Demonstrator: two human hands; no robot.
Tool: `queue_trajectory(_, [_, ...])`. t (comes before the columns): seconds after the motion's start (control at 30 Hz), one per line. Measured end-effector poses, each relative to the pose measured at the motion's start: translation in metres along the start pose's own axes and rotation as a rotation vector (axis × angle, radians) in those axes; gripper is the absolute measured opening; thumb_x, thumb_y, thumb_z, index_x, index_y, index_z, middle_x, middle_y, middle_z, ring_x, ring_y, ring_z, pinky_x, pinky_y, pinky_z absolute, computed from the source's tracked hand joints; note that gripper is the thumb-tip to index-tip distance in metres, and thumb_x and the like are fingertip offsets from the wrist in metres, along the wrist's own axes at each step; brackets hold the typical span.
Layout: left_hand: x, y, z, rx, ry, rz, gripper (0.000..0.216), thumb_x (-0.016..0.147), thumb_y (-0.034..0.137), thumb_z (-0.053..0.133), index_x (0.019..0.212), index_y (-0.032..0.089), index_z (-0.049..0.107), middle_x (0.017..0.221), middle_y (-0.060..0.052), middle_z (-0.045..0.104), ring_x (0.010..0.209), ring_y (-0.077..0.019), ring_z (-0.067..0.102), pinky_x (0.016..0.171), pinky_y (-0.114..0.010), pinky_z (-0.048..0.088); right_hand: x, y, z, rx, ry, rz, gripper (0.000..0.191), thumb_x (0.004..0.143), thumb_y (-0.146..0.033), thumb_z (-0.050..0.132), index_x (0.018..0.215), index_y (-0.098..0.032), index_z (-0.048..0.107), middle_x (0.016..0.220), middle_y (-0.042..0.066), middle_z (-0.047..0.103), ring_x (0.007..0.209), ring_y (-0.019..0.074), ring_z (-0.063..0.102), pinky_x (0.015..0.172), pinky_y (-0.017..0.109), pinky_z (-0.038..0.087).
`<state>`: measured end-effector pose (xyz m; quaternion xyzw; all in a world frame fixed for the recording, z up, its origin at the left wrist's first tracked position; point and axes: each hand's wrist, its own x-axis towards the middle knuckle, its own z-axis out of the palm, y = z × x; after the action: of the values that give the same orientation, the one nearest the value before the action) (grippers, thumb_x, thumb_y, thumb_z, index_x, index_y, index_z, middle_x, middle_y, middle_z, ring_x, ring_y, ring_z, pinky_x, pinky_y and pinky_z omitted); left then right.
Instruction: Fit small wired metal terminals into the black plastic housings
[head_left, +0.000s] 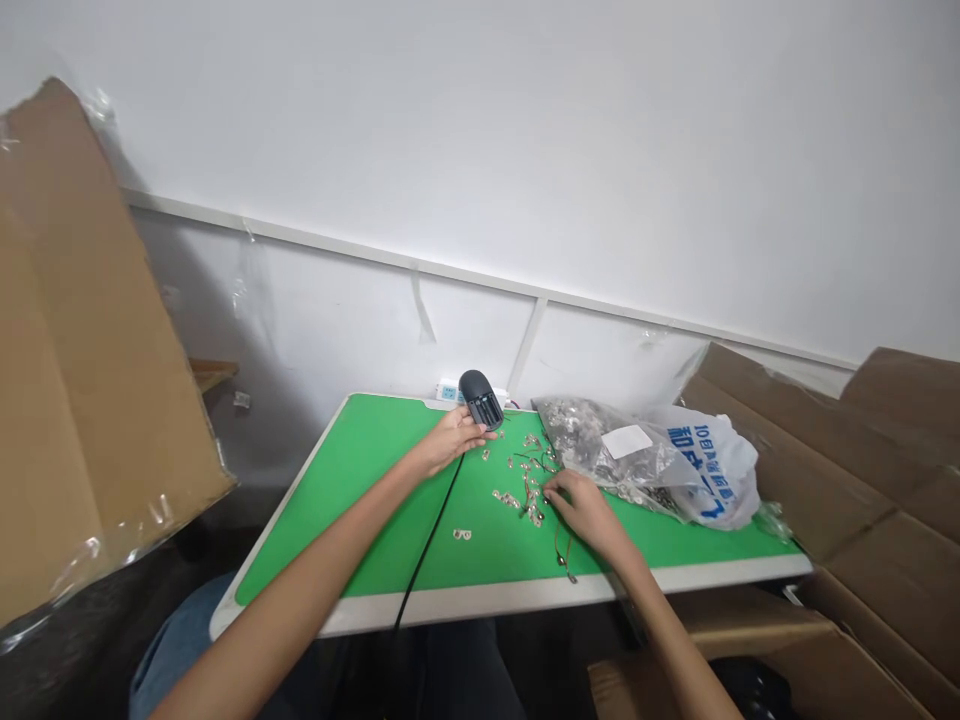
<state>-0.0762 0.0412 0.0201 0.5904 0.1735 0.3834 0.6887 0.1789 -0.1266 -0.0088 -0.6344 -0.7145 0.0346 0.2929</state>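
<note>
My left hand (450, 440) grips a black oval plastic housing (481, 398) by its lower end, above the green table. Open slots that look like a battery compartment face me. My right hand (583, 505) rests low over the table, thumb and fingers drawn together among small metal contact pieces (534, 515). What lies between those fingertips is too small to tell. Thin wires with metal ends (561, 560) lie just below the right hand. A pair of small metal plates (462, 534) sits apart, closer to the table's front edge.
A clear plastic bag of metal parts (581, 430) and a white bag with blue print (712, 470) lie on the green table (330, 500) at right. A black cable (431, 540) crosses the tabletop. Cardboard boxes (847, 500) flank the right; a cardboard sheet (90, 350) stands left.
</note>
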Motion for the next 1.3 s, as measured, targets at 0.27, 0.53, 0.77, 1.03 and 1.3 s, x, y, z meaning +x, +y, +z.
queue_trajectory(0.27, [-0.001, -0.001, -0.005, -0.042, 0.041, -0.006, 0.047, 0.087, 0.03, 0.082, 0.127, 0.016, 0.061, 0.136, -0.019, 0.07, 0.107, -0.0232, 0.077, 0.089, -0.031, 0.062, 0.062, -0.035, 0.002, 0.433, 0.275, 0.062, 0.034, 0.091, -0.052, 0.063, 0.091, -0.021, 0.077, 0.088, 0.01, 0.079, 0.079, 0.0276, 0.071, 0.075, 0.041, 0.056])
queue_trajectory(0.53, [0.004, -0.009, -0.003, 0.118, 0.154, 0.157, 0.067, 0.079, 0.044, 0.087, 0.132, 0.017, 0.057, 0.131, -0.018, 0.074, 0.108, -0.0302, 0.077, 0.098, -0.043, 0.058, 0.138, -0.072, 0.043, 1.079, 0.23, 0.242, 0.039, 0.062, -0.049, 0.09, 0.087, -0.021, 0.081, 0.091, 0.008, 0.082, 0.085, 0.0264, 0.074, 0.083, 0.041, 0.057])
queue_trajectory(0.77, [0.003, -0.016, 0.006, 0.182, 0.147, 0.212, 0.07, 0.085, 0.041, 0.08, 0.143, 0.016, 0.05, 0.136, -0.021, 0.071, 0.124, -0.0335, 0.072, 0.113, -0.052, 0.052, 0.118, -0.072, 0.061, 1.148, 0.286, 0.298, 0.036, 0.064, -0.048, 0.09, 0.085, -0.022, 0.079, 0.084, 0.006, 0.079, 0.082, 0.0246, 0.071, 0.079, 0.039, 0.055])
queue_trajectory(1.03, [-0.005, -0.022, 0.014, 0.389, 0.151, 0.3, 0.057, 0.094, 0.034, 0.068, 0.145, 0.017, 0.05, 0.148, -0.021, 0.063, 0.135, -0.0318, 0.065, 0.119, -0.052, 0.05, 0.118, -0.074, 0.068, 1.192, 0.341, 0.344, 0.033, 0.063, -0.044, 0.089, 0.082, -0.02, 0.076, 0.079, 0.003, 0.072, 0.077, 0.02, 0.065, 0.075, 0.034, 0.054])
queue_trajectory(1.3, [-0.012, -0.017, 0.023, 0.471, 0.118, 0.335, 0.052, 0.097, 0.032, 0.065, 0.144, 0.018, 0.049, 0.138, -0.019, 0.07, 0.127, -0.03, 0.07, 0.112, -0.048, 0.057, 0.116, -0.072, 0.07, 1.272, 0.325, 0.405, 0.04, 0.059, -0.043, 0.092, 0.08, -0.02, 0.068, 0.074, -0.001, 0.067, 0.07, 0.017, 0.063, 0.07, 0.032, 0.053])
